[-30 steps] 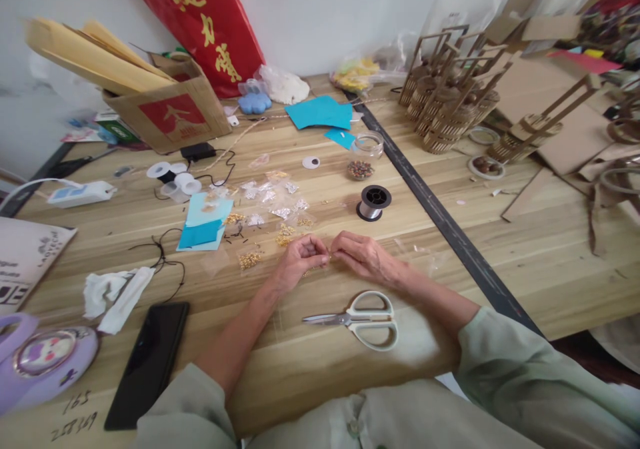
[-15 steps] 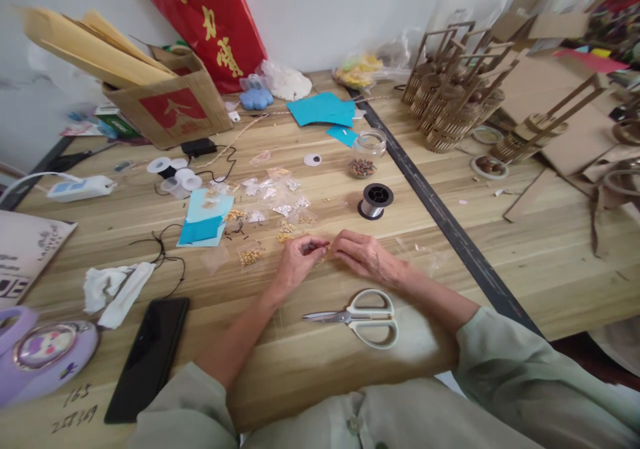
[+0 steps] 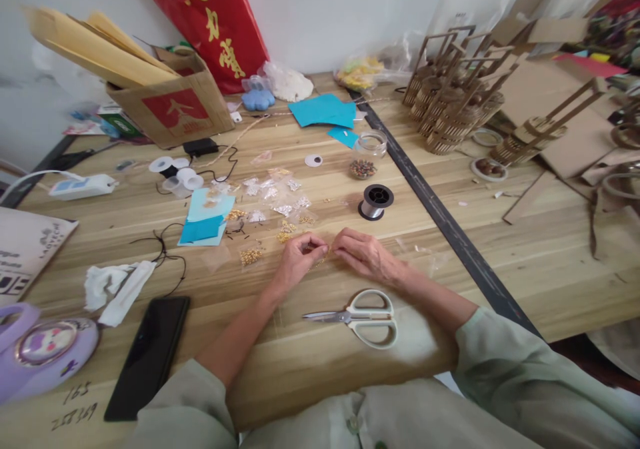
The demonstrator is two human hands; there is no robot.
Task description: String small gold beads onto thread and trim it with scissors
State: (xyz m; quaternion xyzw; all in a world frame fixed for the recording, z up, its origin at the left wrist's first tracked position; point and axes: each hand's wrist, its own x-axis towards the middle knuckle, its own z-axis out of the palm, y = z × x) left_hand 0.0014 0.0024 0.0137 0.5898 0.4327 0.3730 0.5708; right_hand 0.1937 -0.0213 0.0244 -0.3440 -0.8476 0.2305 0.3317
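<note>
My left hand (image 3: 299, 260) and my right hand (image 3: 364, 254) meet fingertip to fingertip above the wooden table, both pinched closed. Between them runs a thin strand of small gold beads (image 3: 320, 262), hanging slightly below the left fingers. Its ends are hidden by my fingers. Below my hands lie scissors (image 3: 350, 316) with white handles, the blades pointing left. A spool of clear thread (image 3: 376, 202) stands beyond my right hand. To the left of my left hand rests a small bag of gold beads (image 3: 251, 256), with loose gold pieces (image 3: 286, 230) just behind.
Several small bags of silver pieces (image 3: 280, 196) lie mid-table. A glass jar of mixed beads (image 3: 363, 168) stands behind the spool. Blue sheets (image 3: 203, 228), a black phone (image 3: 148, 359) and crumpled tissue (image 3: 117, 289) are at left. Bamboo baskets (image 3: 443, 119) stand at back right.
My hands stay nearly in place, with only a slight shift of the fingertips around the bead strand. Nothing else has visibly moved.
</note>
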